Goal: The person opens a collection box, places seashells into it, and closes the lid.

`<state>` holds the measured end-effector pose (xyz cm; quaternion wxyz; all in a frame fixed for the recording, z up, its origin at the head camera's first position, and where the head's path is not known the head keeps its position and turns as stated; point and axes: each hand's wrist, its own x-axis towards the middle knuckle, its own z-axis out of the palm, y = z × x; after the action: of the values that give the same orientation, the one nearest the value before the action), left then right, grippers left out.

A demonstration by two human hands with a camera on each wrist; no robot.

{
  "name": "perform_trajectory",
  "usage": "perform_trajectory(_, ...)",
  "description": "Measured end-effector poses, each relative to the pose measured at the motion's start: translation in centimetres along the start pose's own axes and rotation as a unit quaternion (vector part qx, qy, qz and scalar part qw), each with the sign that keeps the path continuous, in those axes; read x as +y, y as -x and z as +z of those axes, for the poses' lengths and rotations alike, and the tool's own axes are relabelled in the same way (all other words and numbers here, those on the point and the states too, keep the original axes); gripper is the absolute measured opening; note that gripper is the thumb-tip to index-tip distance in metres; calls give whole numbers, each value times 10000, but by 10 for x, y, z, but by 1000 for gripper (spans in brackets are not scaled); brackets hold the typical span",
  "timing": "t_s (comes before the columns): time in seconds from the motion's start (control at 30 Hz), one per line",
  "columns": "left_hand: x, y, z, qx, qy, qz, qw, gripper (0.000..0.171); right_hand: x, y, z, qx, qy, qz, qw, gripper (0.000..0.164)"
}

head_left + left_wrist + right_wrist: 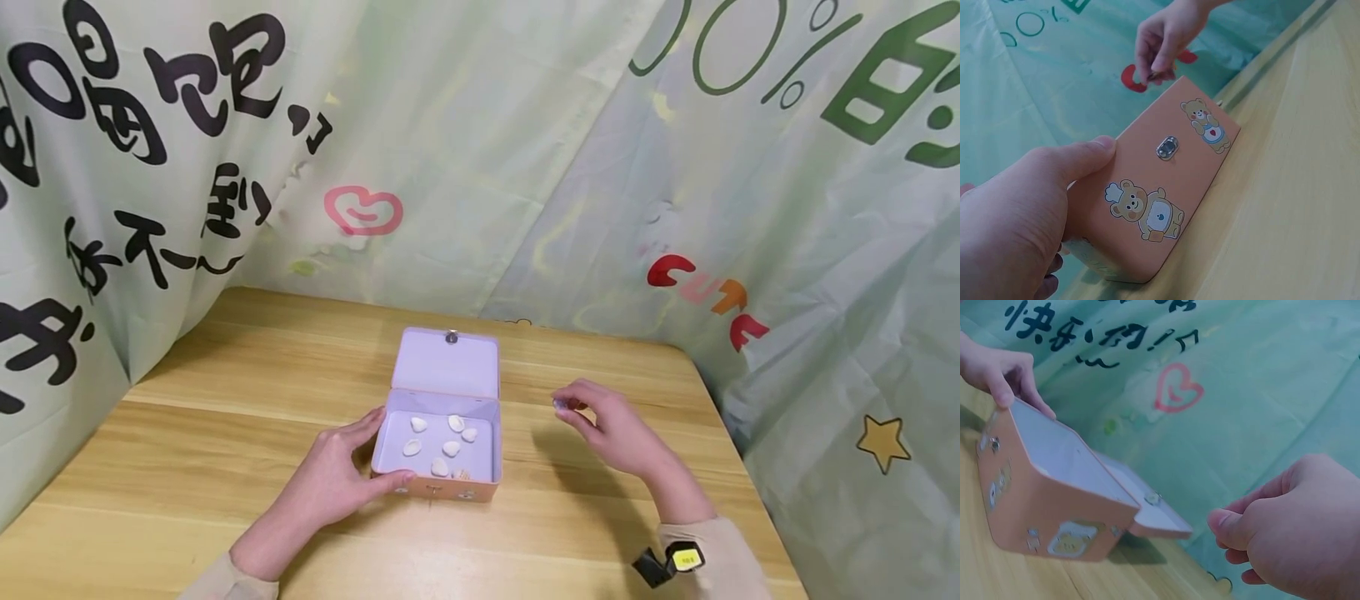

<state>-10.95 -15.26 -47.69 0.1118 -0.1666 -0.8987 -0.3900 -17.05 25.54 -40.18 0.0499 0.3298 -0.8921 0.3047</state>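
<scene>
A small tin box, orange outside and lilac inside, stands with its lid tipped back. Several white seashells lie on its floor, with a tan patterned one by the front wall. My left hand grips the box's front left corner, its thumb along the front rim. To the right of the box, above the table, my right hand pinches a small bluish-grey piece between thumb and fingers. Its kind is too small to tell, and the right wrist view hides it.
The box rests on a wooden table. Behind and at both sides hangs a pale printed curtain. A metal clasp and bear pictures mark the box's front. A black device with a yellow screen is on the right wrist.
</scene>
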Motion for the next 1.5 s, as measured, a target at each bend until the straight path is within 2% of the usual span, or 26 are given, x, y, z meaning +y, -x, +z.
perform_trajectory(0.5,-2,0,1,47,-40,41,10000,107,-30,-41,28,-136,-404,-466,9980,17)
perform_trajectory(0.83,-2,1,1,14,-53,-19,10000,107,-45,-61,47,-574,-603,-423,9956,23)
perform_trajectory(1.5,-3,0,1,110,-59,131,9998,103,-53,-79,91,-927,-700,-909,9891,23)
